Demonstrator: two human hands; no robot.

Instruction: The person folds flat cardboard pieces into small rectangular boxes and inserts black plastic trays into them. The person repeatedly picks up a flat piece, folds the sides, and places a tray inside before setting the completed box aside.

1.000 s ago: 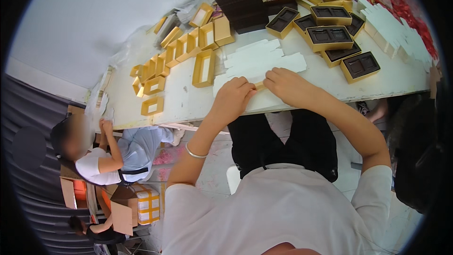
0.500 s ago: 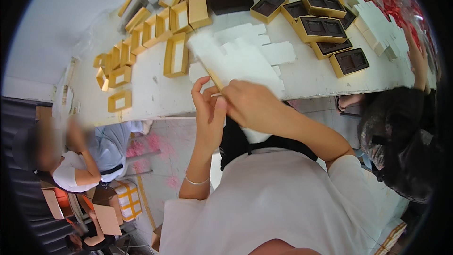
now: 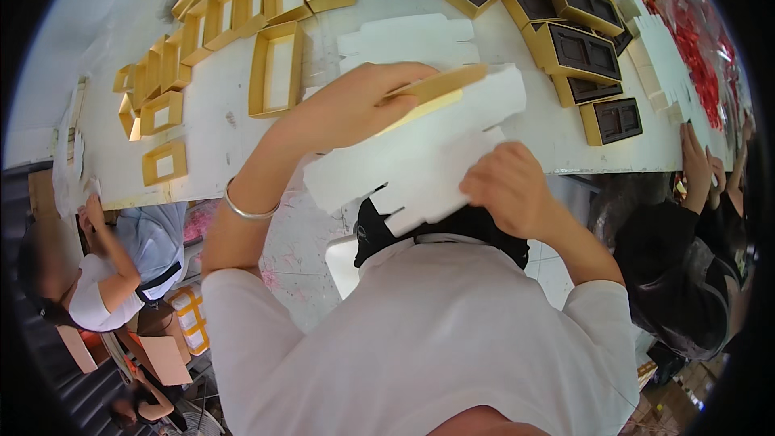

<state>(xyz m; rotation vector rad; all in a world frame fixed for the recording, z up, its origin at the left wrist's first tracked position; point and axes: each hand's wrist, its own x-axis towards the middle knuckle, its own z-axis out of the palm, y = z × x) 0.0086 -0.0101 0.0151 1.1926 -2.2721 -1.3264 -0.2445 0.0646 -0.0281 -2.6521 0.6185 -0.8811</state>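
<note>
Between my hands is a flat box blank (image 3: 420,157), white on its upper face with notched edges and tabs. A strip along its far side stands folded up and shows gold. My left hand (image 3: 363,105), with a silver bangle at the wrist, grips that gold strip, its fingers wrapped over the edge. At the blank's near right edge, my right hand (image 3: 513,190) is closed with curled fingers on the card; its fingertips are partly hidden. The blank tilts over the table edge and my lap. Beyond it another white blank (image 3: 412,39) lies flat on the table.
Gold open trays (image 3: 274,69) stand in a curved row at the left. Gold boxes with dark inserts (image 3: 585,52) are stacked at the right, beside white card pieces (image 3: 654,48) and red wrapped material (image 3: 686,56). People sit at both sides; one person's hand (image 3: 694,157) rests near the right edge.
The blank, earlier blurred and upright in both hands, is now laid open toward me. My left hand has moved up to its far edge, my right hand down and right. The view has shifted slightly.
</note>
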